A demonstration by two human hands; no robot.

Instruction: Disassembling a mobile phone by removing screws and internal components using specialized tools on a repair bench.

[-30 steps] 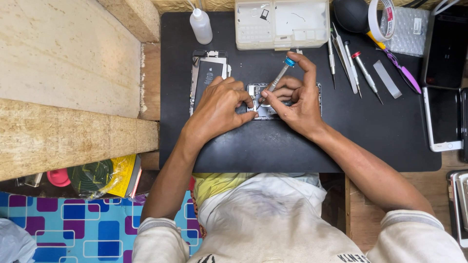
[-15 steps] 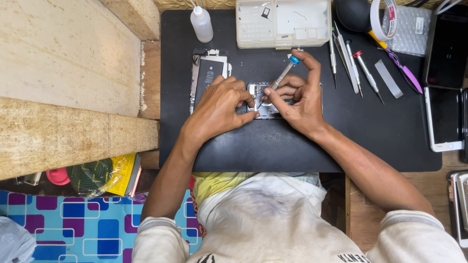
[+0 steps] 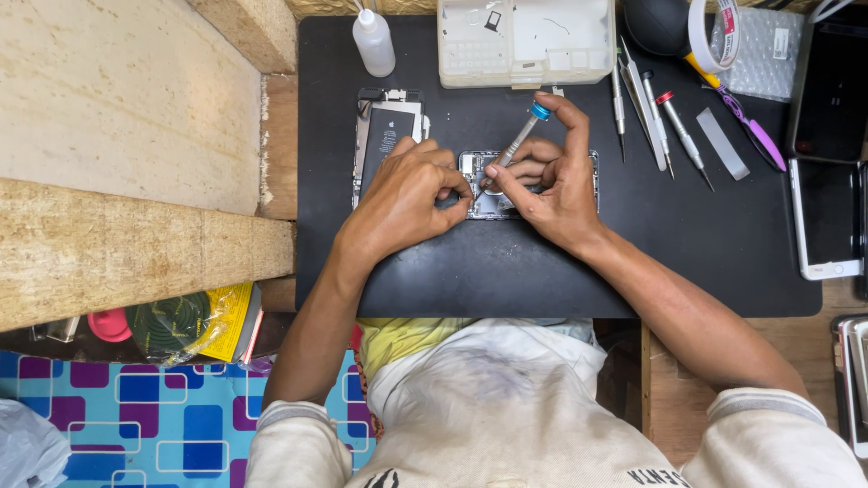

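The opened phone (image 3: 493, 194) lies on the black mat (image 3: 542, 262), metal insides showing. Right hand (image 3: 551, 181) grips a blue-capped screwdriver (image 3: 517, 143); left hand (image 3: 407, 194) pinches the phone. A yellow packet (image 3: 226, 321) lies lower left.

A small phone-repair workbench is shown. A black work mat (image 3: 542, 271) is laid on a wooden table, and precision screwdrivers (image 3: 665, 117), a plastic parts tray (image 3: 524, 41), a squeeze bottle (image 3: 372, 41), a tape roll (image 3: 710, 36) and a rubber air blower (image 3: 655, 25) are set out along its far edge. Spare phones (image 3: 825, 217) are stacked at the right.
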